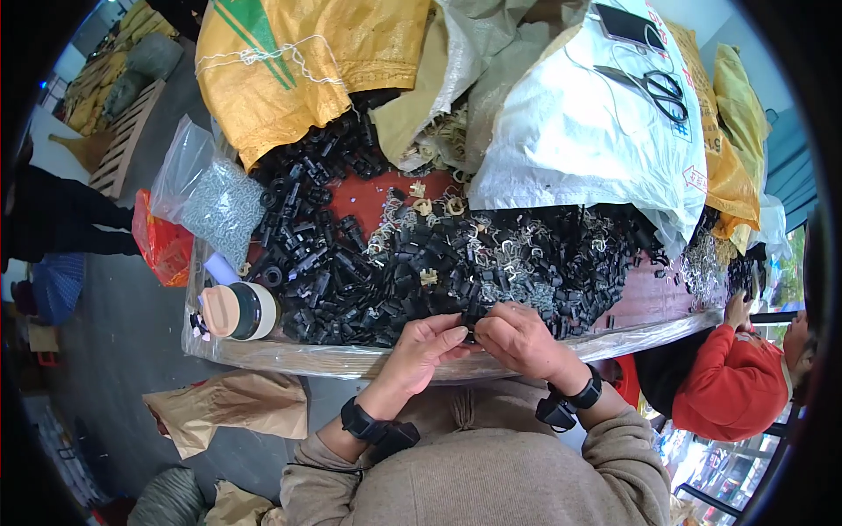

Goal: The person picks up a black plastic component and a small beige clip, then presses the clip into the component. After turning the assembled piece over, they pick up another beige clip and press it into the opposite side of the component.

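Close together at the table's near edge, my left hand [422, 351] and my right hand [516, 337] both pinch a small black plastic part [470, 328]. Fingers cover most of it, so its exact shape is hidden. Just beyond my hands spreads a heap of black plastic parts [351, 307]. Mixed in on the right side of the heap are small white and silvery clips [509, 250]. A few beige plastic pieces [428, 277] lie among them. Each of my wrists wears a black strap with a small box.
Big woven sacks, yellow [289, 96] and white [579, 131], slump across the table's far side. Black scissors [653, 88] and a phone [627, 26] rest on the white one. At left stand a lidded cup [254, 311] and a bag of screws [224, 210]. A person in red [732, 381] works at right.
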`<state>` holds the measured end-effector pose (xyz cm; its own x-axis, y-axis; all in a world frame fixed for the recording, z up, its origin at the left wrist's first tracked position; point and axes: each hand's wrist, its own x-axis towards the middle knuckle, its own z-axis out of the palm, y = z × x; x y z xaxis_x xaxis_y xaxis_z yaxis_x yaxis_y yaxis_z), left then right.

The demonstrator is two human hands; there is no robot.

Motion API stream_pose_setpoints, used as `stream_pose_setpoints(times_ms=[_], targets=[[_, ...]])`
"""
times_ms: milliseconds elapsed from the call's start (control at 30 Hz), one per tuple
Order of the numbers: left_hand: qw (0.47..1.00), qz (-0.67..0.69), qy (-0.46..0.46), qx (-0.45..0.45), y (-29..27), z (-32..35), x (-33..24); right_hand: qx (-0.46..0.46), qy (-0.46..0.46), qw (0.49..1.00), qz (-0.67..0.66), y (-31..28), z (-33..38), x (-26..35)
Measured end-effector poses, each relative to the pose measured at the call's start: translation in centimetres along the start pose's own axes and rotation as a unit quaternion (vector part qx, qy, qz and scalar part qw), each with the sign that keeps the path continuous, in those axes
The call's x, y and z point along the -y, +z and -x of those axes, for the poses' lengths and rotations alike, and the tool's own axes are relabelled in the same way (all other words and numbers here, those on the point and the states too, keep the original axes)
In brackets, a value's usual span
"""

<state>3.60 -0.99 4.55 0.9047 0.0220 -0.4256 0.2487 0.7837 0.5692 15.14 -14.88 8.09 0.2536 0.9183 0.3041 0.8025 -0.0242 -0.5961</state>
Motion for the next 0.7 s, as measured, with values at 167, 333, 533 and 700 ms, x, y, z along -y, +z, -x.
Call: stream_pose_setpoints(times_ms=[167, 333, 533, 700], targets=[[0.998, 0.036, 0.044, -0.007, -1.6, 0.9, -1.5, -0.035, 0.098, 0.971, -0.213, 1.9, -2.2, -0.6], [0.992, 0.069, 0.102, -0.04, -3.4, 1.8, -2.6, -0.044, 0.056, 0.996, 0.053, 4.1, -5.7, -2.5], [0.983, 0.054, 0.17, -0.047, -3.2, 1.5, -2.1, 0.039, 0.245, 0.908, -0.338, 3.7, -5.4, -3.6], [0.987, 0.052, 0.151, 0.014, -2.4, 1.0, -0.9, 0.123, 0.336, 0.714, -0.602, 2.0, -3.8, -2.7]])
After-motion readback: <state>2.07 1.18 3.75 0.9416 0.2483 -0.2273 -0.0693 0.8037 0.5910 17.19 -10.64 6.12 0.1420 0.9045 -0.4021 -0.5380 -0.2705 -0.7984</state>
